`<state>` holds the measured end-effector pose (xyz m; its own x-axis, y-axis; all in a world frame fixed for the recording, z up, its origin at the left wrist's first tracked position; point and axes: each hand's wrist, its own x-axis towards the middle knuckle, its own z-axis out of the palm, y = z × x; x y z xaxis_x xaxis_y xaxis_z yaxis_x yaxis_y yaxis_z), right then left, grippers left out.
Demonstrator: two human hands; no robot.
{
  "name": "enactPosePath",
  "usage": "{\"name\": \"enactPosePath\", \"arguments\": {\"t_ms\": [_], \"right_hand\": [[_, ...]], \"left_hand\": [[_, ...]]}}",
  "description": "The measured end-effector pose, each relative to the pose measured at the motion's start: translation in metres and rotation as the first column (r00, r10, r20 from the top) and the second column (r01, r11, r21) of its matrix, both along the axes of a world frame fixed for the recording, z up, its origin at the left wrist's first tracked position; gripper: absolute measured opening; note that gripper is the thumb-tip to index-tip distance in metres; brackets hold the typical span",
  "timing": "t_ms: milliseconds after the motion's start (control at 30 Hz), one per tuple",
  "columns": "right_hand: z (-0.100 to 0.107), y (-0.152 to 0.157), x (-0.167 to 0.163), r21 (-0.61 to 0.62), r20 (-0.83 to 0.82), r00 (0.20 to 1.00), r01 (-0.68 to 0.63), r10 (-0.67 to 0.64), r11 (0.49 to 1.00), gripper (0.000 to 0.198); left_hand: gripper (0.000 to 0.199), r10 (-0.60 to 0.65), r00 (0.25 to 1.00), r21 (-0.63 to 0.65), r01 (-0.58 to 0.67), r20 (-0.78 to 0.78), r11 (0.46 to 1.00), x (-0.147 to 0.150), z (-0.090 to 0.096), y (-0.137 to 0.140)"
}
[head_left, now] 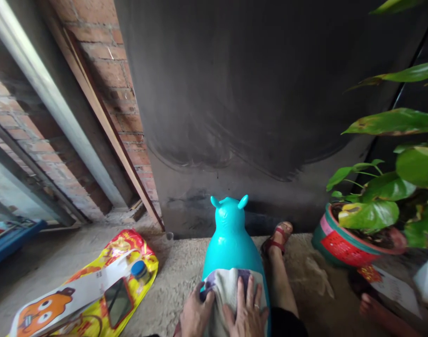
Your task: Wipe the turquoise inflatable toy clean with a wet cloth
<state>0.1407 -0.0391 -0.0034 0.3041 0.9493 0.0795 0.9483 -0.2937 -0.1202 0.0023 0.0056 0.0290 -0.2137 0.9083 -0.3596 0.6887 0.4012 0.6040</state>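
Observation:
A turquoise inflatable animal toy with two small ears stands in front of me at the bottom middle, its head toward the dark panel. A grey cloth with purple patches lies over its back. At the cloth's left edge, my left hand has its thumb and fingers closed on the fabric. My right hand lies flat on the cloth with its fingers apart, a ring on one of them. The toy's lower part is cut off by the frame.
On the left, a yellow-red plastic bag lies under a printed card, a phone and a blue-capped bottle. A potted plant stands right. My sandalled foot is beside the toy. A dark panel rises ahead.

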Motion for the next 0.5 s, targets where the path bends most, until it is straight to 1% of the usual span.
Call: {"name": "enactPosePath", "arguments": {"t_ms": [133, 233, 300, 333, 400, 500], "right_hand": [[0.009, 0.004, 0.001, -0.027, -0.022, 1.000, 0.004, -0.004, 1.000, 0.063], [0.010, 0.000, 0.003, -0.042, -0.034, 0.999, -0.027, 0.025, 0.999, 0.065], [0.009, -0.002, 0.005, -0.045, -0.028, 0.999, -0.040, 0.038, 0.998, 0.067], [0.008, -0.002, 0.005, -0.045, -0.021, 0.999, -0.044, 0.043, 0.998, 0.068], [0.006, -0.002, 0.007, -0.042, -0.006, 0.999, -0.054, 0.053, 0.998, 0.069], [0.000, -0.005, 0.009, -0.035, -0.001, 0.998, -0.069, 0.069, 0.997, 0.071]], "left_hand": [[0.053, -0.048, 0.992, -0.002, 0.048, 0.119, 0.999, -0.006, 0.002, 0.016], [0.049, -0.056, 0.983, -0.010, 0.059, 0.175, 0.998, -0.013, 0.003, 0.019], [0.046, -0.086, 0.975, 0.009, 0.086, 0.203, 0.996, -0.016, 0.004, 0.020], [0.045, -0.108, 0.975, 0.026, 0.105, 0.196, 0.994, -0.017, 0.004, 0.021], [0.044, -0.143, 0.980, 0.052, 0.137, 0.136, 0.989, -0.017, 0.003, 0.022], [0.037, -0.141, 0.990, 0.048, 0.140, 0.018, 0.989, -0.014, -0.001, 0.026]]}}
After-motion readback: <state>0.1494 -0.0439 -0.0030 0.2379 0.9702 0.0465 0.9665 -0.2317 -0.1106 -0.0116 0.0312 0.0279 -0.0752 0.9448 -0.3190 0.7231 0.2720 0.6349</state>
